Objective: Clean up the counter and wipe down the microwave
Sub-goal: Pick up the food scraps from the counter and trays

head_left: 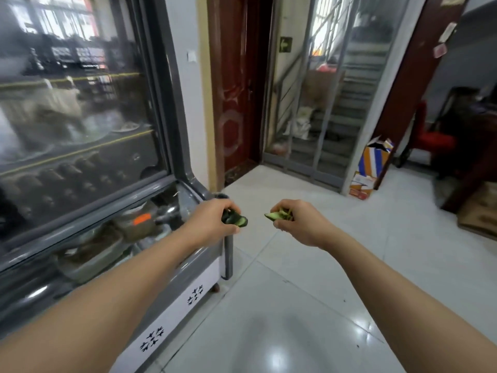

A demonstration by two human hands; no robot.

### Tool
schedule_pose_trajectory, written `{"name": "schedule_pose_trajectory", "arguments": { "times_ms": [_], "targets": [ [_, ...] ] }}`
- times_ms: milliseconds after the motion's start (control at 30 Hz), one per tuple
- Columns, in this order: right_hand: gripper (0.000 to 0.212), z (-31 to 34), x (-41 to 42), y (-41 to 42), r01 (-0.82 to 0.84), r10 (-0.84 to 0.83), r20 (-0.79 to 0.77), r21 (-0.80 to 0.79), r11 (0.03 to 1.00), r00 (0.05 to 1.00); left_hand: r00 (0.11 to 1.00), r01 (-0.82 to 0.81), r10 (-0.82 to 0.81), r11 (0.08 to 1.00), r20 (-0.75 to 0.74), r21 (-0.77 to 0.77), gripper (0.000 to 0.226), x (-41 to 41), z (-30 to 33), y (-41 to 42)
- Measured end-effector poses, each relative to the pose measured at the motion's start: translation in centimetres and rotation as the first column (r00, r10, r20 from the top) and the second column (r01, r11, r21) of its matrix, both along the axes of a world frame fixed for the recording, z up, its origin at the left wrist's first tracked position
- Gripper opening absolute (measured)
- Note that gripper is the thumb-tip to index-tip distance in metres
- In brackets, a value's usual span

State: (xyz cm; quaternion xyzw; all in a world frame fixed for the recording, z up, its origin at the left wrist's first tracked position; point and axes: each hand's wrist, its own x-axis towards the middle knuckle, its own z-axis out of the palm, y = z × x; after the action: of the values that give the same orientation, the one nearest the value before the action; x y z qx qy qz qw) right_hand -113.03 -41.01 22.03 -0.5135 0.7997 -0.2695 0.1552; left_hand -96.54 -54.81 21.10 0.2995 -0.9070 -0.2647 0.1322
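On my left stands a glass-fronted display fridge (80, 146). My left hand (215, 220) grips a dark green cucumber piece (234, 218) beside its corner; my right hand (298, 224) pinches cucumber slices (278, 215) just apart, above the tiled floor (309, 305). Cardboard boxes (372, 164) sit far right.

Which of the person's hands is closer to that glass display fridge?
Left. The left hand, gripping cucumber pieces, is beside the display fridge corner; the right hand is out over the floor.
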Motion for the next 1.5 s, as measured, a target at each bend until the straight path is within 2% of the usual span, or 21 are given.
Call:
{"name": "schedule_pose_trajectory", "arguments": {
  "times_ms": [400, 667, 833, 1133, 1500],
  "targets": [
    [0.020, 0.0, -16.3, -7.7, 0.118, -0.118, 0.028, -0.018, 0.993, 0.993, 0.997, 0.078, -0.078, 0.995, -0.005, 0.055, 0.029, -18.0, -0.3, -9.2],
    [0.018, -0.3, -30.9, -14.8, 0.070, -0.069, 0.025, -0.029, 0.997, 0.997, 1.000, -0.011, 0.012, 0.996, -0.014, 0.092, 0.028, -32.1, -1.4, -16.1],
    [0.018, -1.1, -39.4, -19.5, 0.000, -0.001, 0.047, 0.023, 1.000, 0.999, 0.996, -0.083, 0.084, 0.992, -0.003, 0.098, 0.029, -39.8, -2.1, -20.1],
    [0.019, -3.0, -49.3, -30.0, -0.099, 0.094, 0.063, 0.069, 0.993, 0.994, 0.983, -0.181, 0.179, 0.972, 0.029, 0.149, 0.027, -47.6, -3.2, -28.2],
    [0.016, -2.7, -59.9, -45.0, -0.111, 0.111, -0.008, 0.059, 0.992, 0.994, 0.982, -0.187, 0.189, 0.979, -0.005, 0.084, 0.023, -57.5, -2.3, -43.2]
  ]
}}
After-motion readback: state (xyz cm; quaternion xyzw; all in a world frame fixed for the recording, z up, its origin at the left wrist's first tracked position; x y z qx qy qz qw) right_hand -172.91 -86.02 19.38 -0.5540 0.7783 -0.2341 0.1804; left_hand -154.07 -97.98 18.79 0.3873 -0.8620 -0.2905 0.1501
